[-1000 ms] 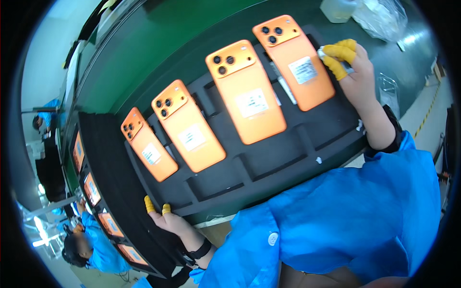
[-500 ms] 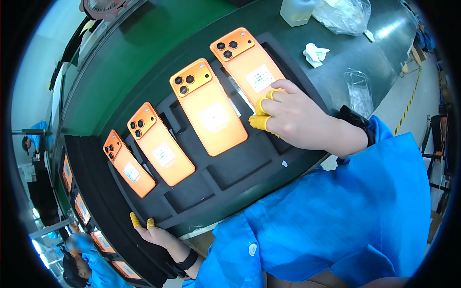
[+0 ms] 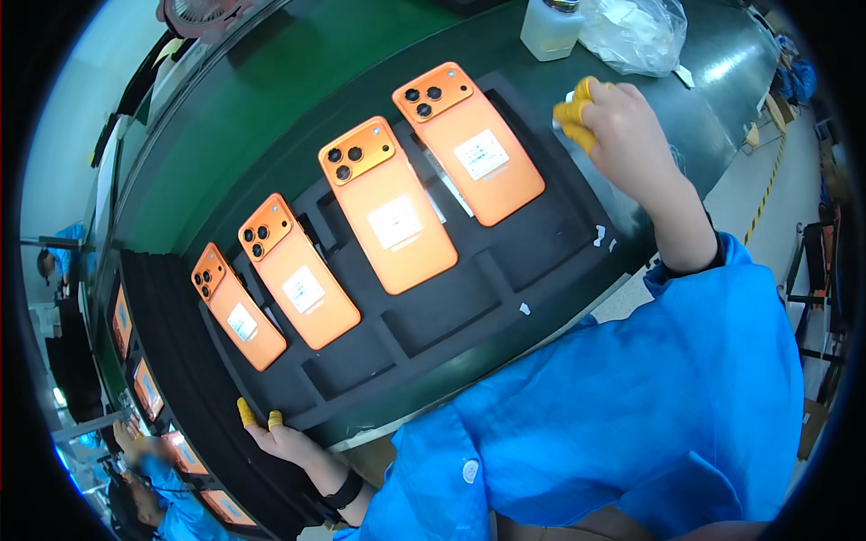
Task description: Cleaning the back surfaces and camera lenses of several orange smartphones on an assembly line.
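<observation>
A black foam tray (image 3: 442, 320) lies before me with several orange phones, camera side up, each bearing a white label. The largest-looking phone (image 3: 505, 185) is at the right, beside another phone (image 3: 410, 261); two more, a middle phone (image 3: 329, 316) and a far-left phone (image 3: 262, 347), lie further left. Beyond the tray's right side, my right hand (image 3: 622, 135), in yellow finger cots, is closed on a crumpled white tissue (image 3: 557, 123), mostly hidden by the fingers. My left hand (image 3: 287, 446) rests at the tray's near-left corner, two cot-covered fingertips apart; its other fingers are hidden.
At the back right stand a translucent bottle (image 3: 550, 32) and a clear plastic bag (image 3: 636, 36). Small white scraps (image 3: 525, 308) lie on the tray's near right part. More orange phones (image 3: 149, 389) sit in a black tray at the left, near a co-worker in blue (image 3: 180, 496).
My right hand has left the right-hand phone and moved up and right onto the white tissue. That phone now lies fully uncovered. The left hand stays at the tray corner.
</observation>
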{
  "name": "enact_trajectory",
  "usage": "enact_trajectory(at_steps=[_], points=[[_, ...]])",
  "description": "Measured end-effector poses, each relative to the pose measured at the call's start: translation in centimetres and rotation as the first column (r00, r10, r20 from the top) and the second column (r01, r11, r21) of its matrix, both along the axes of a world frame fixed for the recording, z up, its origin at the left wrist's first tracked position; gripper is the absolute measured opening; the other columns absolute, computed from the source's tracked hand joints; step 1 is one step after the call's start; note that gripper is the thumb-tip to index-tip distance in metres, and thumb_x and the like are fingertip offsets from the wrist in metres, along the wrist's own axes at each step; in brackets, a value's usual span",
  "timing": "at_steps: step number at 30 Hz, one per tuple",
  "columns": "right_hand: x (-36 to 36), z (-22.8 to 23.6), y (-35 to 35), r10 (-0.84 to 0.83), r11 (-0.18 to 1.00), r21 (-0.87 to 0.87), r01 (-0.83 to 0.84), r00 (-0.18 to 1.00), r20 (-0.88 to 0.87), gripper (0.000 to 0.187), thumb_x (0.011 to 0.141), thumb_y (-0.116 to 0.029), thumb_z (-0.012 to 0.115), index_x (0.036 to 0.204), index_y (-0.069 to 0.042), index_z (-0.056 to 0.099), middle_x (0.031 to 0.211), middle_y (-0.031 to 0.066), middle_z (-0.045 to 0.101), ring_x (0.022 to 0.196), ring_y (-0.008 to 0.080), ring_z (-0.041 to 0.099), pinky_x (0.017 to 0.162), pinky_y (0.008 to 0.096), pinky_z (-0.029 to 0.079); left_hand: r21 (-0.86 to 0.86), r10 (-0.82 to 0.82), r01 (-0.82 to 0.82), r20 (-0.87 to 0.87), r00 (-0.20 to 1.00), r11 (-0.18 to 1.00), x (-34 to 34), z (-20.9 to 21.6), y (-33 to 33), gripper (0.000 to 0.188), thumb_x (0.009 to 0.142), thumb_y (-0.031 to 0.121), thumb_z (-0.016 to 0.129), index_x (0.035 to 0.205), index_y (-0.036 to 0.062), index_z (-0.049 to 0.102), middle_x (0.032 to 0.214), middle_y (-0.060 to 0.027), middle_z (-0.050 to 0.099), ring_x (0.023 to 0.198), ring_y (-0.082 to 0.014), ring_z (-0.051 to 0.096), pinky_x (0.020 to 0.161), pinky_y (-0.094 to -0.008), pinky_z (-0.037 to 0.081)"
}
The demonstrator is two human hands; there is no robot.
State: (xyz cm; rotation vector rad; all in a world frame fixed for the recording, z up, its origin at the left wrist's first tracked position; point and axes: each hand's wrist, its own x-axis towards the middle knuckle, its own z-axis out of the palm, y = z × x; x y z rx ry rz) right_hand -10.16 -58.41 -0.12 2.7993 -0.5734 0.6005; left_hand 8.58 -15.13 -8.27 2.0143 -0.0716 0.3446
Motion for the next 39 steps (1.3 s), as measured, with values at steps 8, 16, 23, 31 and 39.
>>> enact_trajectory(at_steps=[8,16,23,31,39], points=[[1.5,-3.9,-3.5,-0.174,0.983,0.053,0.175,0.984,-0.024,0.013,0.067,-0.007,0.062,0.079,-0.005,0.063,0.084,0.0074,0.054,0.078,0.0224,0.055,0.072,0.0337,0.041,0.043,0.042,-0.040,-0.045,0.998,0.998,-0.1,0.3,0.0,0.052,0.067,-0.009,0.035,0.118,-0.0062,0.044,0.115,-0.0143,0.049,0.102,-0.0204,0.048,0.087,-0.0260,0.038],[2.1,-3.0,-1.1,-0.018,0.980,0.196,-0.022,0.980,0.198,0.038,0.067,-0.015,0.067,0.103,-0.008,0.058,0.109,0.0090,0.050,0.089,0.0266,0.051,0.081,0.0372,0.040,0.016,0.029,-0.029,-0.037,0.999,0.999,-0.3,0.5,0.0,0.050,0.068,-0.007,0.035,0.118,-0.0059,0.044,0.113,-0.0139,0.050,0.100,-0.0197,0.049,0.087,-0.0257,0.038],[2.4,-3.0,1.0,0.120,0.929,0.345,-0.132,0.991,0.055,0.076,0.066,-0.043,0.067,0.123,-0.001,0.038,0.125,0.0172,0.038,0.118,0.0336,0.034,0.098,0.0432,0.026,0.215,0.009,-0.045,0.167,0.986,0.976,-1.8,1.6,-2.3,0.051,0.070,-0.011,0.036,0.120,-0.0064,0.039,0.119,-0.0168,0.044,0.110,-0.0260,0.044,0.094,-0.0324,0.033],[2.0,-1.7,2.1,0.243,0.842,0.516,-0.157,0.964,-0.103,0.106,0.055,-0.048,0.073,0.130,0.006,0.020,0.129,0.0219,0.031,0.126,0.0362,0.022,0.101,0.0508,0.015,0.668,-0.713,0.530,0.002,0.701,0.523,-3.7,8.0,-15.2,0.058,0.068,0.009,0.061,0.120,-0.0040,0.039,0.120,-0.0211,0.042,0.108,-0.0377,0.040,0.093,-0.0427,0.032],[2.8,-1.3,2.3,0.206,0.826,0.560,-0.056,0.956,-0.208,0.104,0.055,-0.036,0.075,0.131,0.005,0.018,0.130,0.0226,0.028,0.126,0.0370,0.020,0.101,0.0526,0.015,0.664,-0.809,0.674,-0.175,0.560,0.323,-3.7,5.9,-19.1,0.105,0.059,0.054,0.068,0.127,-0.0122,0.021,0.130,-0.0300,0.025,0.120,-0.0455,0.024,0.098,-0.0506,0.022]])
